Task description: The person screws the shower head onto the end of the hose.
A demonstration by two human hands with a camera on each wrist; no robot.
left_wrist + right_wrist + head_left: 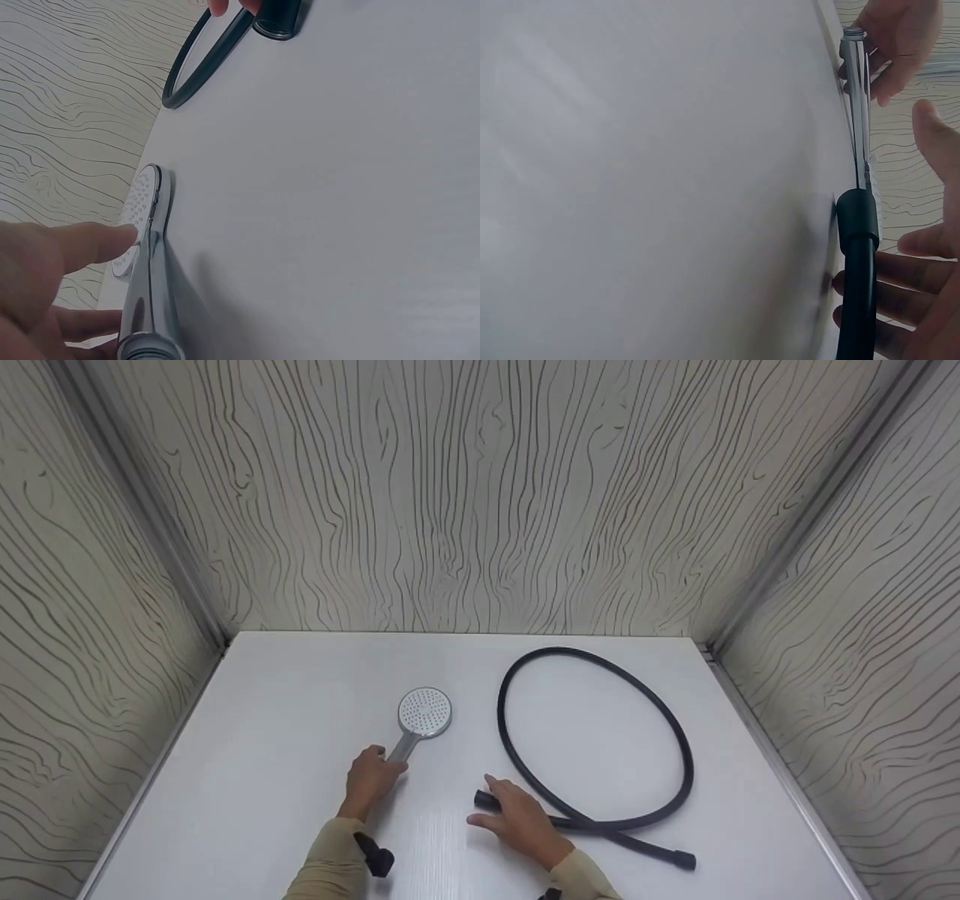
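A shower head (pixel 425 712) with a round, dotted spray face and a grey handle (pixel 152 292) lies on the white table. My left hand (pixel 372 780) is at the handle's lower end, thumb stretched out on one side and fingers on the other. That threaded end shows uncovered in the left wrist view. My right hand (pixel 521 819) is over the end of a black hose (pixel 686 750). In the right wrist view its thumb (pixel 934 131) stands well apart from the hose, while the other fingers reach behind it, just below the end collar (pixel 857 217).
The hose makes one big loop on the right side of the table (pixel 285 720) and crosses itself near the front. Its other end (pixel 684 860) points to the front right. Wood-patterned panels (pixel 465 510) enclose the table at the back and both sides.
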